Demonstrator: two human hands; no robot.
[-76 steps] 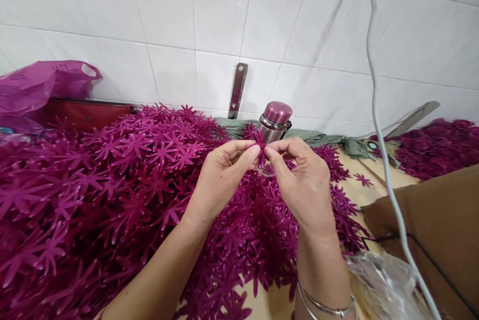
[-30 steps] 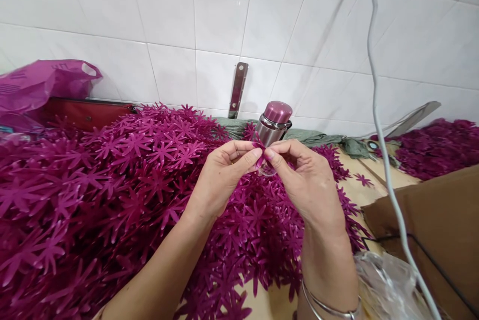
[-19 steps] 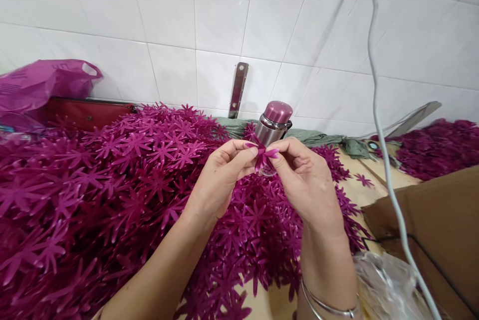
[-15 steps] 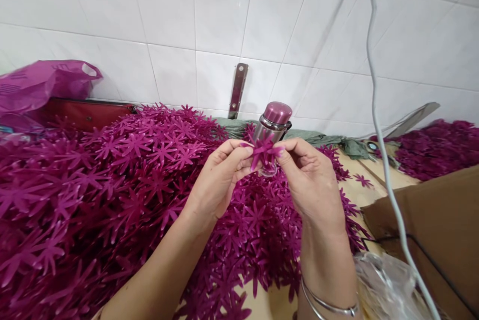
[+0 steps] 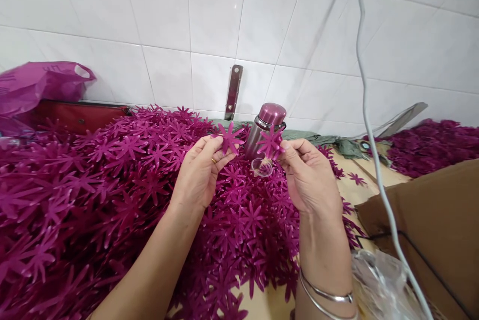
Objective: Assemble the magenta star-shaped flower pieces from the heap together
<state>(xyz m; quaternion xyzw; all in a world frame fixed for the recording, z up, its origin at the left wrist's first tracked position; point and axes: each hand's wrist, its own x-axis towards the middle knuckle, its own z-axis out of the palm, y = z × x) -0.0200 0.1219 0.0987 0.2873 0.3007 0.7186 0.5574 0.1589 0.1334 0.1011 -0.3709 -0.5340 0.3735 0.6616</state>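
Between thumb and finger my left hand [image 5: 198,168] pinches a magenta star-shaped flower piece [image 5: 229,138] by one petal. A similar magenta flower piece [image 5: 270,140] is pinched in my right hand [image 5: 312,173], its petals spread in front of the flask. The two pieces are apart from each other. Beneath both hands lies a large heap of magenta flower pieces [image 5: 149,180]. A small clear round cup [image 5: 262,167] sits in the heap between my hands.
A steel flask with a pink lid [image 5: 273,113] stands behind my hands, near the tiled wall [image 5: 160,6]. A white cable [image 5: 368,110] hangs at the right before a cardboard box [image 5: 430,215]. At the left are a red pouch [image 5: 82,115] and a purple plastic bag [image 5: 48,80].
My hands have moved apart, the left one leftward. Petals that overlapped between them are now two separate flower pieces, one in each hand. The view has shifted slightly.
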